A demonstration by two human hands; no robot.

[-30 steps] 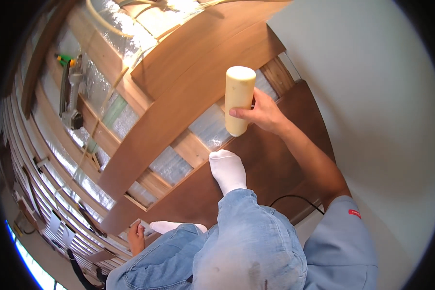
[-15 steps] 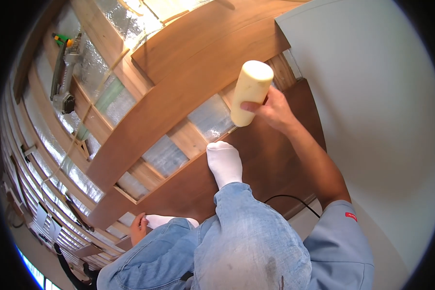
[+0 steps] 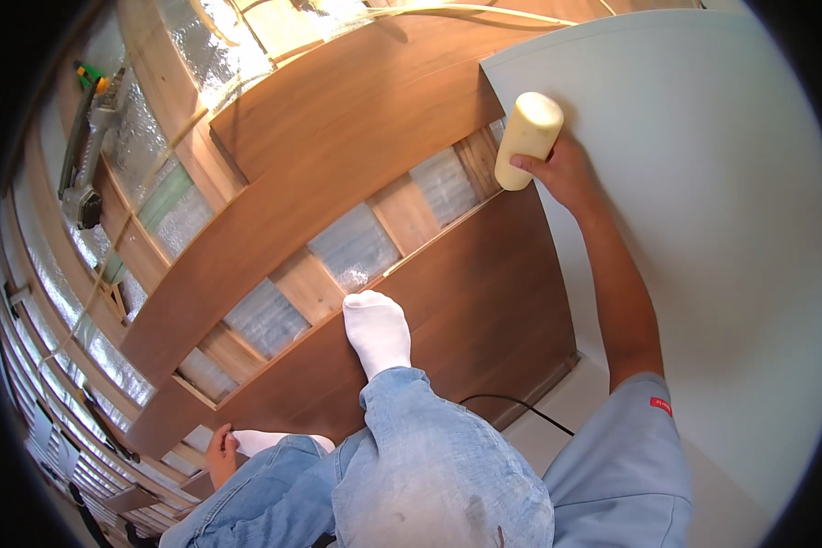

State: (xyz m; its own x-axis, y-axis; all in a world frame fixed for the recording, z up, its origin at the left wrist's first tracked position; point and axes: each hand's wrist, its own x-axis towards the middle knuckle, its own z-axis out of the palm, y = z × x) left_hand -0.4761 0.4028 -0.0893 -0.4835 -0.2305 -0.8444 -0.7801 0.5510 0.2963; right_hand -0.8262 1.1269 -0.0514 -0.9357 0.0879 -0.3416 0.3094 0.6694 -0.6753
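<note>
My right hand (image 3: 571, 173) is wrapped round a pale yellow squeeze bottle (image 3: 527, 137). The bottle is tilted with its broad end up. Its lower end is over the far edge of a dark brown floor plank (image 3: 484, 283), close to the wall; its tip is hidden. A small pale streak (image 3: 393, 268) lies along that edge. Low on the left, my left hand (image 3: 219, 452) has its fingers curled beside the toe of a white sock (image 3: 265, 442). Whether it holds anything is hidden. My other socked foot (image 3: 376, 331) rests on the plank.
Another brown floor plank (image 3: 338, 137) lies across the wooden joists (image 3: 402, 215), with silvery foil insulation (image 3: 352, 247) between them. A grey-and-green tool (image 3: 87, 155) lies far left. A pale wall (image 3: 694, 164) stands right. A black cable (image 3: 521, 406) runs by my knee.
My right hand has carried the bottle right and away from me along the plank edge, toward the wall. The view has shifted, and my left hand stays by the sock.
</note>
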